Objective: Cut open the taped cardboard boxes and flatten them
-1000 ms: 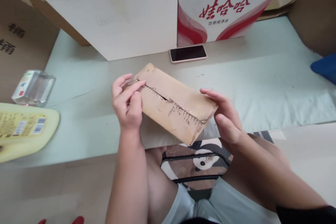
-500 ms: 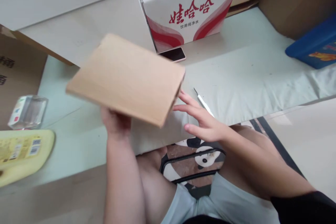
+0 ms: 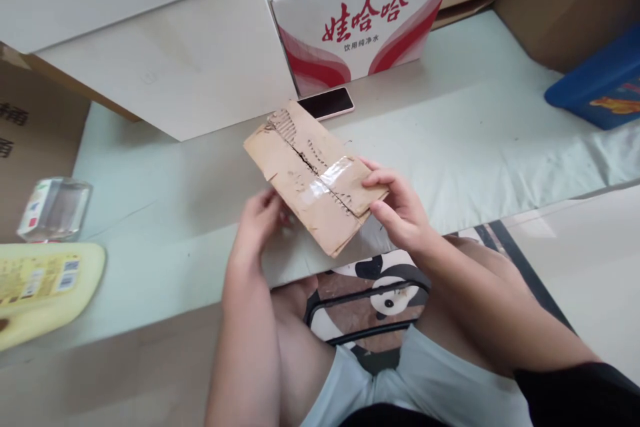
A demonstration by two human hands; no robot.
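A flat, folded piece of brown cardboard is tilted above the pale green cloth, its torn seam and a strip of clear tape facing up. My right hand grips its right corner between thumb and fingers. At the lower left edge is my left hand, its fingers curled and partly behind the cardboard; whether they grip it cannot be made out. A dark-screened phone lies just beyond the cardboard's far end. The white pen-like cutter is not visible now.
White boxes and a red-and-white carton line the back of the cloth-covered table. A clear plastic box and yellow bottle are at left, a blue container at right.
The cardboard has turned over and moved right and down, showing its taped, torn side. My right hand has closed on its corner. My left hand has shifted right and up.
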